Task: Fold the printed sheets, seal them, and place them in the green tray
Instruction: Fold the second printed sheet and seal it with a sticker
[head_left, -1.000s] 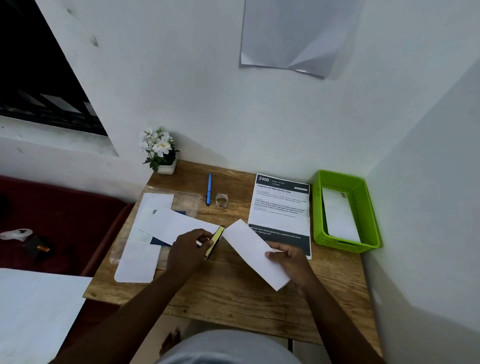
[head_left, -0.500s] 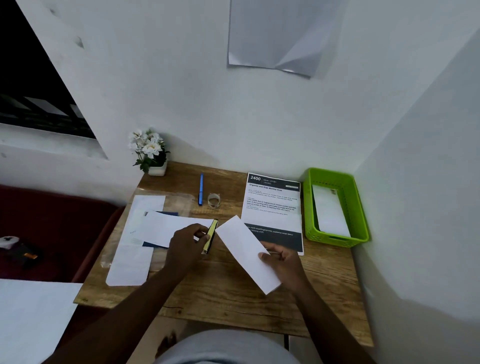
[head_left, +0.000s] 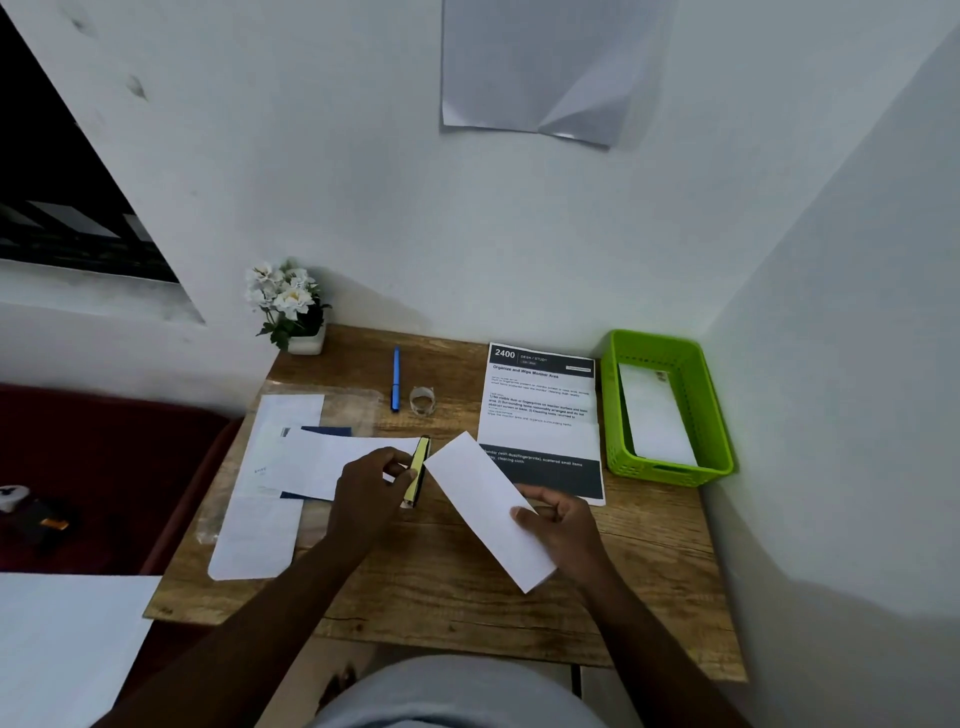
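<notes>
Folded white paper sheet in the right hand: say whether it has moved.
No. The folded white paper sheet, held by the right hand, still covers the black-and-white printed page's near-left corner, as before.

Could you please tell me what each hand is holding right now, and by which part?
The right hand pinches the folded white sheet at its right long edge, near the lower end. The left hand grips the yellow-and-black stapler around its middle.

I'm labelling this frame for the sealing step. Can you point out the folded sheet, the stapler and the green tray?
folded sheet (head_left: 480, 499): head view, middle of its white face.
stapler (head_left: 420, 467): head view, yellow top side.
green tray (head_left: 670, 472): head view, near wall.
</notes>
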